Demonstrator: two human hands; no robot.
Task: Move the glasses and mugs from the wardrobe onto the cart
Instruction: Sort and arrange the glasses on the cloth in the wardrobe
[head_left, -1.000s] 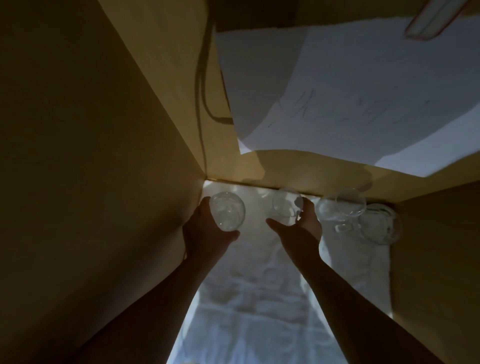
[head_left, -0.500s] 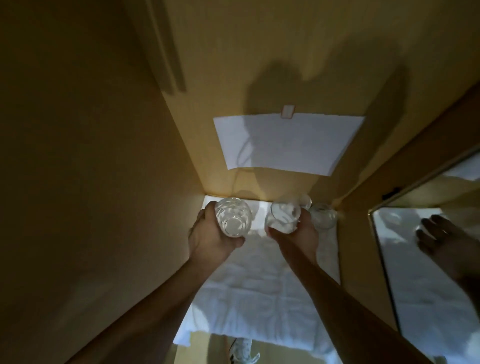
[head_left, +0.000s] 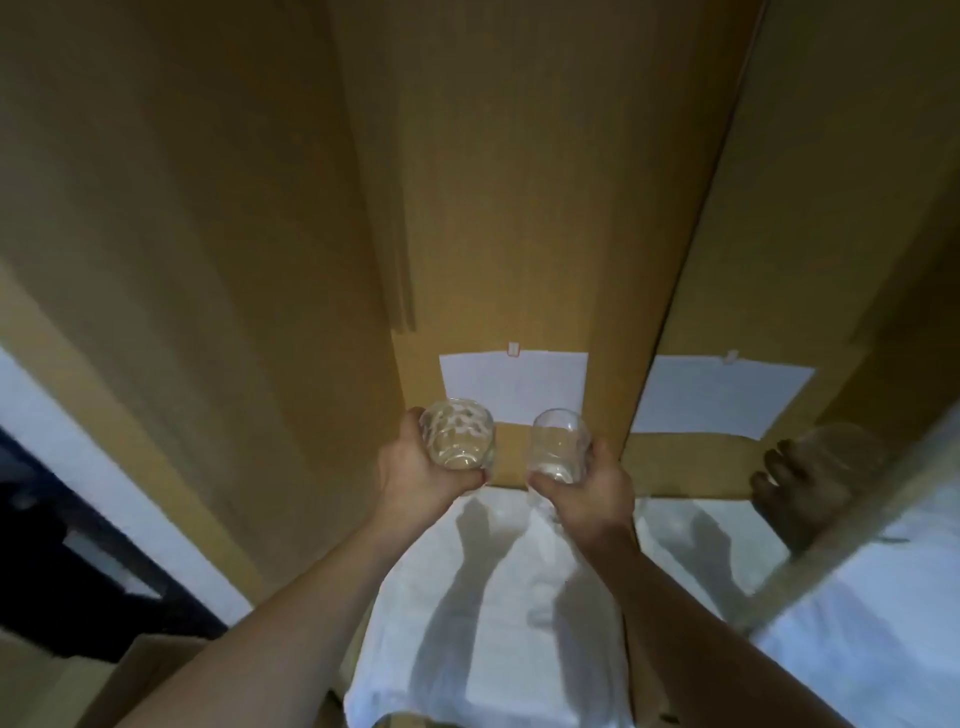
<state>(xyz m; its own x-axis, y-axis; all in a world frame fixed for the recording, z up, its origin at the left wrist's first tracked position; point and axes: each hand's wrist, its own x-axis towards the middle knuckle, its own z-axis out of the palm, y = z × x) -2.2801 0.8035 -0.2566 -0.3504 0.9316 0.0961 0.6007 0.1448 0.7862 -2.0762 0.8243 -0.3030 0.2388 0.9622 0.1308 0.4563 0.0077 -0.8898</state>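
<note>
Nearby, mirror (head_left: 810, 499), taped paper (head_left: 514, 384), white cloth (head_left: 498, 623)

I see two clear drinking glasses held up in front of the wardrobe (head_left: 493, 208), above its white cloth liner (head_left: 498, 597). The patterned tumbler (head_left: 458, 434) sits left of the white paper sheet (head_left: 514, 384), its mouth tipped toward me. The plain glass (head_left: 558, 441) is just beside it, right, near upright, overlapping the sheet's lower corner.
</note>
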